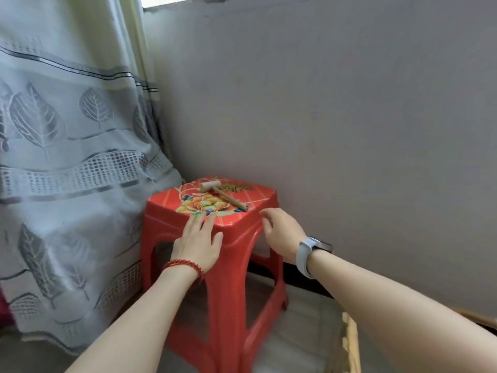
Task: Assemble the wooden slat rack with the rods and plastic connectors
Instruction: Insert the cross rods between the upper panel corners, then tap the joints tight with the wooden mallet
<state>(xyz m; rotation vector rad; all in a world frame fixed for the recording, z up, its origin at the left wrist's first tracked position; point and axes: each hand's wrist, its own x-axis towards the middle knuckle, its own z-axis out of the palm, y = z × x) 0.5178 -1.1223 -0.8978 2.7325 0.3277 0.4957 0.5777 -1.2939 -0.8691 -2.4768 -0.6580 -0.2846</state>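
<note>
A small wooden mallet (pixel 222 193) lies on the flowered seat of a red plastic stool (pixel 236 238) in the corner. My left hand (pixel 200 242), with a red bead bracelet, rests flat on the stool's near edge with its fingers straight. My right hand (pixel 282 232), with a grey watch on the wrist, hovers at the stool's right edge, fingers loosely curled and holding nothing. A pale wooden piece (pixel 351 343), perhaps part of the rack, shows at the lower right, partly hidden by my right forearm. No rods or plastic connectors are in sight.
A grey leaf-patterned curtain (pixel 67 170) hangs to the left of the stool and touches it. A plain grey wall (pixel 336 117) runs behind and to the right. Pale floor tiles (pixel 301 327) lie under the stool.
</note>
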